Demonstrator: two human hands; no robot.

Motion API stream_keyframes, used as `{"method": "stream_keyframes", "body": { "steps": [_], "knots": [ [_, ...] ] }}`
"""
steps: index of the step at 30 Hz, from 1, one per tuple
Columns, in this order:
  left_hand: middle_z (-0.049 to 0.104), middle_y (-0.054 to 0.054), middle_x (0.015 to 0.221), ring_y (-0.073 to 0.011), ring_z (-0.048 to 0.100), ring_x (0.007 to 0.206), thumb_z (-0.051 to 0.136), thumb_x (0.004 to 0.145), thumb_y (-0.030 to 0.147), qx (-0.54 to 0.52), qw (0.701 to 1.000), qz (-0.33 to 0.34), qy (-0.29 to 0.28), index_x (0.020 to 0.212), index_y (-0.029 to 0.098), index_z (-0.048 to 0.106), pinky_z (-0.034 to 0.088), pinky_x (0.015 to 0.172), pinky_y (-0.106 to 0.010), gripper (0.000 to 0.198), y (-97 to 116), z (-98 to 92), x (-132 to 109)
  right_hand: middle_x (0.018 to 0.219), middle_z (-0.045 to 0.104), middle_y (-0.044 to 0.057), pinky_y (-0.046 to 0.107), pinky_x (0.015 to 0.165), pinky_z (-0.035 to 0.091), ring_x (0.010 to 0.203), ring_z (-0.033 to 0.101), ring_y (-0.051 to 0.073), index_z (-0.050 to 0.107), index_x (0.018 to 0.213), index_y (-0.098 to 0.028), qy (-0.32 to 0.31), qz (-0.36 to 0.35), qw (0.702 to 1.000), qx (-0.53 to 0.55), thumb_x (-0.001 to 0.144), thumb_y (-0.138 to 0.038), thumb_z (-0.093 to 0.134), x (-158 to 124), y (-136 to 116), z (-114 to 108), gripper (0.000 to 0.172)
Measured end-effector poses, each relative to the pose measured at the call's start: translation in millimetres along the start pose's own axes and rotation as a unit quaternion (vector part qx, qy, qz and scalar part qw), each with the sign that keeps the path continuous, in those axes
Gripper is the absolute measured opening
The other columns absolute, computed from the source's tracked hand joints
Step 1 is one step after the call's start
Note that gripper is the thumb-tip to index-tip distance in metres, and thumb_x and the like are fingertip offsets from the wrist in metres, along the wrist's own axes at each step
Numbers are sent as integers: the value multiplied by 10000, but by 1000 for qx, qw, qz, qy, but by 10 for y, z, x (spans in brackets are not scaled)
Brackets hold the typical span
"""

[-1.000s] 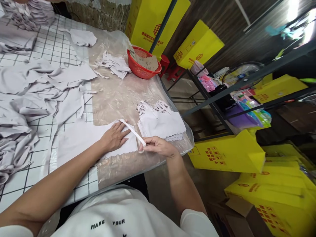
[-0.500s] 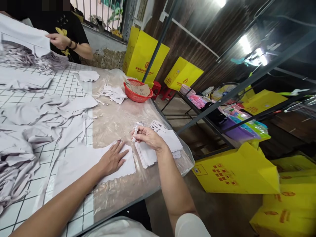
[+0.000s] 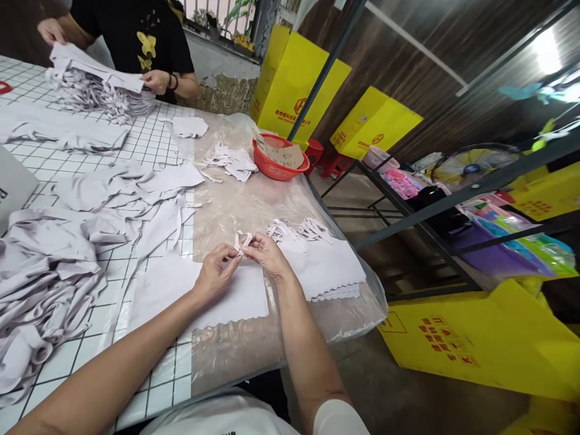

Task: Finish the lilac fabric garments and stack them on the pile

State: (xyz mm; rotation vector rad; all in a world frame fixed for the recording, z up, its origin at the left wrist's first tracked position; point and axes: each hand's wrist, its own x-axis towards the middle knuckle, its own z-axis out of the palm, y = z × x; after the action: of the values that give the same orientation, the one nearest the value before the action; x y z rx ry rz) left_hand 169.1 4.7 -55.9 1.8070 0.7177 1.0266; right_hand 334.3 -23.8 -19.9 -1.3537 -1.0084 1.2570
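Note:
A small white looped strip (image 3: 243, 240) is pinched between the fingertips of both hands. My left hand (image 3: 218, 270) grips its lower left end, above a flat pale fabric piece (image 3: 244, 290) with a scalloped edge. From the right, my right hand (image 3: 266, 254) holds the other side of the strip. Beside it lies a stack of pale scalloped fabric pieces (image 3: 330, 263), with curled white strips (image 3: 312, 229) along its far edge. Crumpled pale fabric (image 3: 58, 248) is heaped on the left.
A red basket (image 3: 278, 166) with cardboard stands at the table's far right edge. Across the gridded table (image 3: 147, 136), another person's hands (image 3: 156, 81) hold fabric over a pile. A dark metal rack (image 3: 408, 223) and a yellow bag (image 3: 471, 338) are at the right.
My left hand has lifted off the flat fabric and joined my right hand at the white strip. The view has shifted, and the other person's fabric lies lower over the pile.

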Motion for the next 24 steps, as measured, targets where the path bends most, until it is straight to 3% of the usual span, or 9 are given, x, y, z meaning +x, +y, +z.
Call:
{"method": "stream_keyframes", "body": {
  "steps": [9, 20, 24],
  "knots": [
    [661, -47, 863, -170, 617, 805, 516, 938, 353, 22, 999, -37, -25, 833, 191, 684, 494, 742, -291, 256, 5, -153, 85, 844, 606, -3, 237, 674, 446, 788, 555, 132, 669, 868, -189, -61, -46, 996, -39, 716, -423, 768, 114, 222, 8, 296],
    [617, -48, 812, -176, 597, 767, 475, 944, 296, 117, 989, -12, -87, 808, 181, 600, 472, 723, -307, 218, -81, -207, 101, 808, 547, 8, 254, 668, 406, 762, 536, 147, 663, 828, -181, -50, -143, 970, -192, 837, -407, 667, 70, 259, -15, 227],
    [622, -71, 917, -209, 587, 847, 517, 912, 262, 211, 971, -5, -112, 882, 181, 597, 478, 774, -349, 118, -80, -214, 20, 801, 568, 3, 251, 665, 395, 733, 524, 138, 641, 812, -179, -32, -138, 967, -214, 863, -381, 620, 27, 251, -2, 209]
  ]
}}
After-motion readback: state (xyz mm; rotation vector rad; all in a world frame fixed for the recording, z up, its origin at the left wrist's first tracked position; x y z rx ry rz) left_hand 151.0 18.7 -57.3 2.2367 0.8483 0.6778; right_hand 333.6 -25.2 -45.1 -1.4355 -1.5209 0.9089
